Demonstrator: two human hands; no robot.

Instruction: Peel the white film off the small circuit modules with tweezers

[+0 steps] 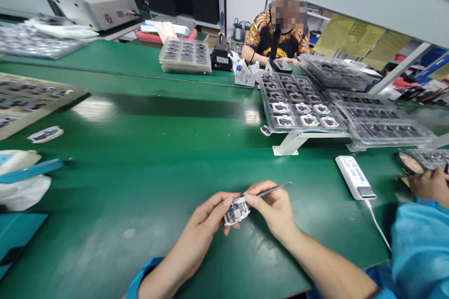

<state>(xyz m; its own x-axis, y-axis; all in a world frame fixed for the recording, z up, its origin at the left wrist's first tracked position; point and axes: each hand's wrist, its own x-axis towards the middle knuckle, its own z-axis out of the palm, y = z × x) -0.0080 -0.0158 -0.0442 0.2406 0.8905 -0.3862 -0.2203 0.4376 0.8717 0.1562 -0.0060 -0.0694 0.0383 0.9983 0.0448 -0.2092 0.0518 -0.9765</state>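
Observation:
A small white-framed electronic module [237,211] with its inner parts facing up is gripped between the thumb and fingers of my left hand [213,217], just above the green bench. My right hand [271,208] is closed around a thin metal tool, apparently tweezers [277,188], whose one end sticks out to the right. The right thumb and fingertips meet the module's upper right edge. Where the tool's other end lies is hidden behind my fingers.
Clear trays [301,124] of similar modules stand on a raised white rack [291,144]. A white device with a cable [356,177] lies right, near a co-worker's hand [431,187]. Another module [46,134] and a tray [35,98] lie left. One person [277,42] sits opposite.

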